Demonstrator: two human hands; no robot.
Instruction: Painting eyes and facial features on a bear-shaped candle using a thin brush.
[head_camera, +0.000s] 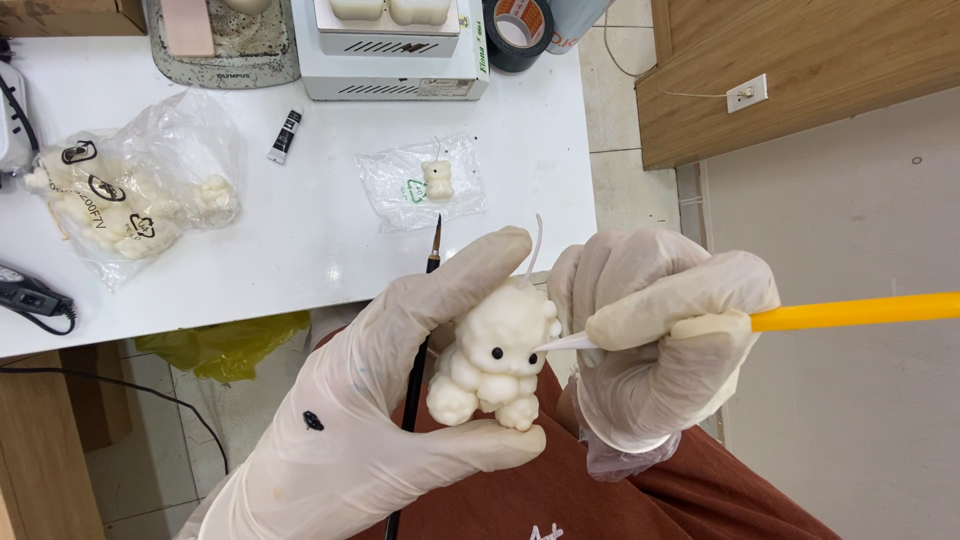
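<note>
A cream bear candle (493, 355) with black eyes and a white wick is pinched upright between thumb and fingers of the gloved left hand (400, 400), above the lap. A thin black brush (418, 370) runs behind that hand. The gloved right hand (660, 330) grips a yellow-handled tool (850, 313), its white tip touching the bear's face. Beyond, the white table (320, 240) carries a small bagged bear (437, 180) and a bag of bears (130, 195).

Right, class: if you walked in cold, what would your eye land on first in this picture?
First, the white bear-shaped candle at centre, pinched between the thumb and fingers of the gloved left hand. Next, the gloved right hand beside it, holding a yellow-handled tool whose white tip touches the bear's face. Behind them, on the white table, a smaller bear lies on a clear bag.
</note>
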